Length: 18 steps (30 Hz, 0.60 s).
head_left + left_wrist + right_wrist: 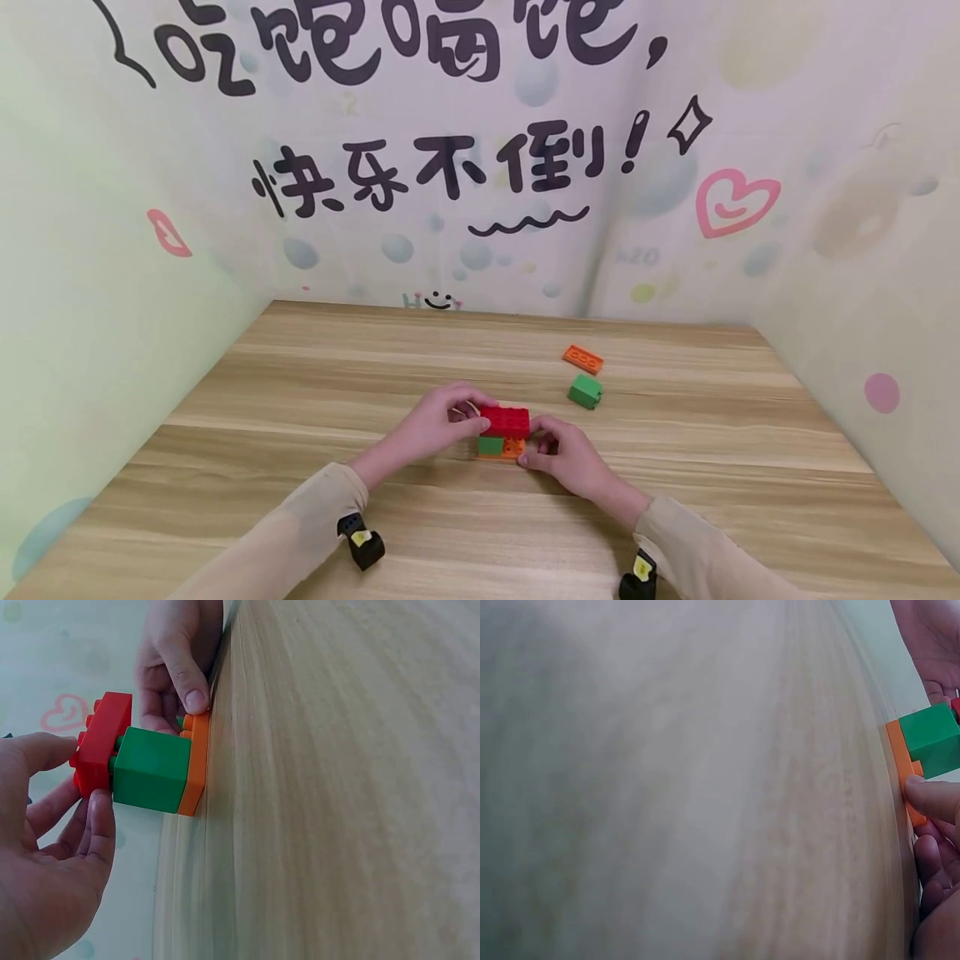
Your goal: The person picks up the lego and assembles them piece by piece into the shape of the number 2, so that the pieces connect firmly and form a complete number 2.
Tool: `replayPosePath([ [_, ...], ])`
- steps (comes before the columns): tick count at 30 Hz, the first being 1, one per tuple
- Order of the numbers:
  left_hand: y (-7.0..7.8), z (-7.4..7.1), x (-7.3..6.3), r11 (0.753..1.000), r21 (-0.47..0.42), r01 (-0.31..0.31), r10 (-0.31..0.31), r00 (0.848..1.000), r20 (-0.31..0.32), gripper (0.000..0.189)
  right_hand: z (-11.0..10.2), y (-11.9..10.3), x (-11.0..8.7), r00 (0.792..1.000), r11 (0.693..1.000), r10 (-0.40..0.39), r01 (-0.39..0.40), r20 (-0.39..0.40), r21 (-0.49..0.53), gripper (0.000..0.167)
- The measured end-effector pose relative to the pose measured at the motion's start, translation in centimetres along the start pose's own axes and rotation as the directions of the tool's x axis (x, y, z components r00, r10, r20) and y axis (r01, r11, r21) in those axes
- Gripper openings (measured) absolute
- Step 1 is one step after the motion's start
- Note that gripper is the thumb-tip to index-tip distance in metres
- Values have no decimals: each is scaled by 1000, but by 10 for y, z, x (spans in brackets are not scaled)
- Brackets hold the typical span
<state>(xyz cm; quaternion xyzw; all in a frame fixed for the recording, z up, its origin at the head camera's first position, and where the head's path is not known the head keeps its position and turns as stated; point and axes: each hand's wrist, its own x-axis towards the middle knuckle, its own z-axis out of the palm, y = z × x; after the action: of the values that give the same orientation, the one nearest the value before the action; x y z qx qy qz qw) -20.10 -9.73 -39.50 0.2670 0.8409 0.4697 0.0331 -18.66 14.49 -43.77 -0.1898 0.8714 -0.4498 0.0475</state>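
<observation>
A red studded brick (506, 420) is pinched between the thumb and fingers of my left hand (435, 421). It sits just over a green block (151, 769), whose studs still show in a narrow gap beneath it in the left wrist view. The green block stands on one end of an orange plate (196, 761) with bare studs at its other end. My right hand (573, 460) grips that bare end, its thumb (928, 793) on the studded face. The plate rests on the table. In the right wrist view most of the red brick is cut off by the frame.
Behind the hands, on the wooden table (360, 350), lie a second green block (585, 391) and, farther back, another orange plate (582, 359). A printed cloth wall (450, 250) rises along the table's back edge. Black wrist cameras (362, 543) are strapped over both sleeves.
</observation>
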Motion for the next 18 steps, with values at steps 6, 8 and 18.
replayPosePath([
  [6, -3, -2, 1, 999, -32, 17, -16, 999, 32, 28, 0, 2, 1, 1000, 1000, -8, 8, 3, 6, 24],
  [8, -3, -2, 1, 999, -42, 26, -25, 999, 39, 29, 0, 2, 1, 1000, 1000, -8, 8, 4, 7, 24],
  [18, -1, -3, 0, 997, -73, 30, -27, 999, 39, 29, 0, 1, 0, 1000, 1000, -12, 12, 5, 3, 24],
])
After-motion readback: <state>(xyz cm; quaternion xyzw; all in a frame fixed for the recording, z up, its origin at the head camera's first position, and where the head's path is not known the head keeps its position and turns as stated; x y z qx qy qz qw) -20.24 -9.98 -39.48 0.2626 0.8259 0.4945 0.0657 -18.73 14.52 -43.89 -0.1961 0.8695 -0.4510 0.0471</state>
